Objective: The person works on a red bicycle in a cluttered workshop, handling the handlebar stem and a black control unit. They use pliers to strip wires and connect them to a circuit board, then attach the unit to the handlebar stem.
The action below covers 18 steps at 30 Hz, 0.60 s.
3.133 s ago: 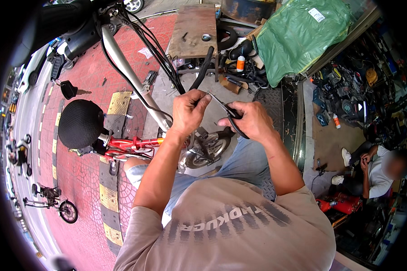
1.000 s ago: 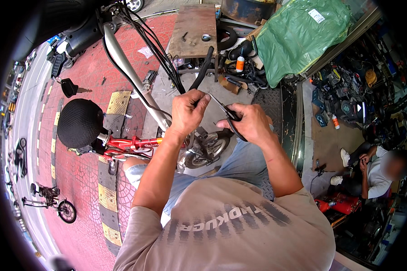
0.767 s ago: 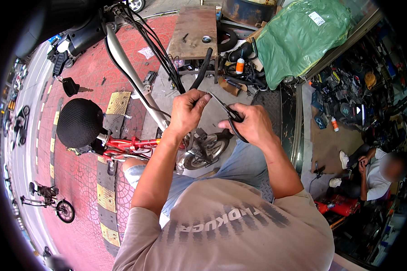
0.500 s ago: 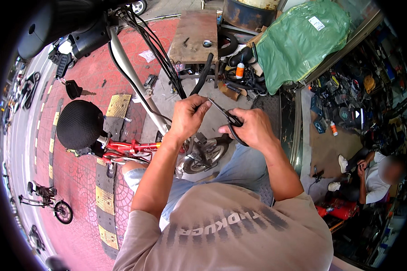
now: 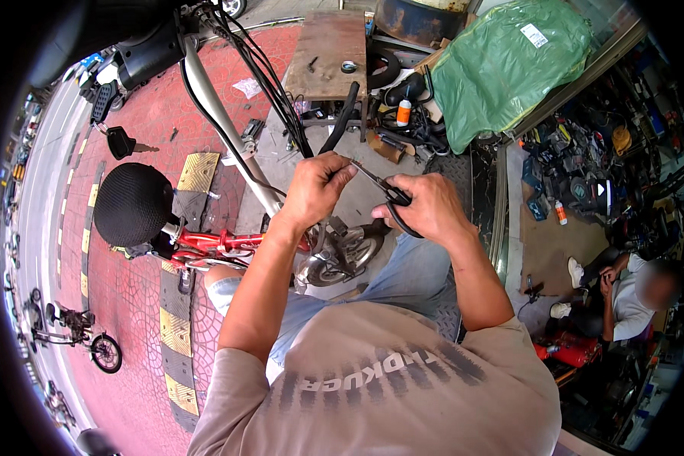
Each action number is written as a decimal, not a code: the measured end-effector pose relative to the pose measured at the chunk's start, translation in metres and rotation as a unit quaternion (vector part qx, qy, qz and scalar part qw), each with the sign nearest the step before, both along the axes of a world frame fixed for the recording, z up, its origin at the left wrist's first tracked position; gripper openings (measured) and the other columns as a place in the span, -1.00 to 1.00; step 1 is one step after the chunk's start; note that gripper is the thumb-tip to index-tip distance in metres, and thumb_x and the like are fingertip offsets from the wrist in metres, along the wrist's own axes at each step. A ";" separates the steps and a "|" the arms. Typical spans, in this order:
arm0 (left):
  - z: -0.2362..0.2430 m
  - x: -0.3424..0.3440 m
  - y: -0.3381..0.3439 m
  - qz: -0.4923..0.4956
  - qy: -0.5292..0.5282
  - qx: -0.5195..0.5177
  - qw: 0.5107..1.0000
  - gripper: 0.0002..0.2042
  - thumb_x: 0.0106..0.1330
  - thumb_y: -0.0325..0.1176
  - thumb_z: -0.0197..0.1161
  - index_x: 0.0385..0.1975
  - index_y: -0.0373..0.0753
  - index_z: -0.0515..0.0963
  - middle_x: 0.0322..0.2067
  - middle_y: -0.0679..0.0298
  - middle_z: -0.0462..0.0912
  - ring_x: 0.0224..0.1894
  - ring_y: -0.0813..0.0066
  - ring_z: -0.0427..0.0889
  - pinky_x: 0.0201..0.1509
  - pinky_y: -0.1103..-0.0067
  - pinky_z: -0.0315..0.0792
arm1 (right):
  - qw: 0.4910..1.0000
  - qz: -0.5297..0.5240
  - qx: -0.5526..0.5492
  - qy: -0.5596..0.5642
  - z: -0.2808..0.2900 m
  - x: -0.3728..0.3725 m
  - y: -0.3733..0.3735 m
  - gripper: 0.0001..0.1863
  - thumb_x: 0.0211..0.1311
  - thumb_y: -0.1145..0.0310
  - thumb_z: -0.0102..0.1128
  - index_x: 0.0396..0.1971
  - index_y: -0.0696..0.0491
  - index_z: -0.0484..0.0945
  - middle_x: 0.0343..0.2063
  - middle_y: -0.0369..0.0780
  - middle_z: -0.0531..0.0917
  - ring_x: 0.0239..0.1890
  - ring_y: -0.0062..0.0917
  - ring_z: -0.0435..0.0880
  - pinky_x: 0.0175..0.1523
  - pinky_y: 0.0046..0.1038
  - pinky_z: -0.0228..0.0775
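A pair of black-handled scissors [image 5: 394,199] is in my right hand [image 5: 427,204], its fingers closed round the handles. The narrow blades point up and left, their tips beside the fingertips of my left hand [image 5: 313,188]. My left hand is closed in a pinch, and whatever lies between thumb and forefinger is too small to name. A thick black sleeved cable [image 5: 343,118] runs down to the back of that hand, where it goes out of sight. Several thinner black cables [image 5: 270,91] hang close by from the handlebar of the red bike [image 5: 220,243].
The bike's pale stem [image 5: 219,106] and black seat [image 5: 134,204] stand at my left. Beyond my hands is a wooden table [image 5: 327,45] with a roll of tape. Green plastic sheeting [image 5: 509,72] and loose parts lie at the far right. Another person [image 5: 634,300] sits at the right.
Both hands stay almost where they were, with the scissor tips still close to my left fingertips. The view has shifted slightly.
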State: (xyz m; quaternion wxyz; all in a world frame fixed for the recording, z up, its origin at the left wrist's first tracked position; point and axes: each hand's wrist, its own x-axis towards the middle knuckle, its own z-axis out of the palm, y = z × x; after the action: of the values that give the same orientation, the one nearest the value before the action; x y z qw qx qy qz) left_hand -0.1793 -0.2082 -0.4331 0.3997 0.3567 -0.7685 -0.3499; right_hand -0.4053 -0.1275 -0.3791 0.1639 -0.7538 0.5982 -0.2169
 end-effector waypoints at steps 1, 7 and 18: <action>0.001 0.000 0.001 -0.001 0.000 0.004 1.000 -0.84 0.42 -0.40 0.34 -0.25 -0.41 0.65 -0.53 0.21 0.51 -0.50 0.47 0.44 -0.39 0.46 0.36 | 1.000 -0.003 0.007 0.006 0.001 0.000 0.000 -0.38 -0.09 -0.13 0.60 -0.24 0.13 0.74 -0.57 0.00 0.67 -0.40 -0.03 0.71 -0.24 -0.14 0.51; -0.001 0.002 0.000 -0.003 0.003 0.012 1.000 -0.83 0.42 -0.40 0.34 -0.25 -0.41 0.65 -0.53 0.20 0.52 -0.50 0.45 0.46 -0.38 0.46 0.36 | 1.000 -0.004 0.006 0.003 -0.004 0.000 0.000 -0.38 -0.07 -0.18 0.57 -0.27 0.10 0.73 -0.59 -0.02 0.67 -0.39 -0.04 0.71 -0.22 -0.10 0.50; 0.006 -0.002 0.003 0.021 -0.032 -0.029 0.999 -0.83 0.38 -0.36 0.35 -0.30 -0.37 0.67 -0.48 0.04 0.61 -0.45 0.03 0.63 -0.35 0.32 0.45 | 0.996 -0.018 0.025 -0.081 -0.016 0.000 0.002 -0.43 -0.07 0.02 0.68 -0.20 0.17 0.74 -0.69 -0.15 0.63 -0.68 -0.44 0.55 -0.48 -0.35 0.34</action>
State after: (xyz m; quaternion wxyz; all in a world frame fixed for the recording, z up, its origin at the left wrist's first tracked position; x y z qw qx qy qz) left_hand -0.1816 -0.2049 -0.4274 0.3921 0.3720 -0.7833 -0.3072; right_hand -0.4057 -0.1254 -0.3950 0.2268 -0.7182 0.6019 -0.2654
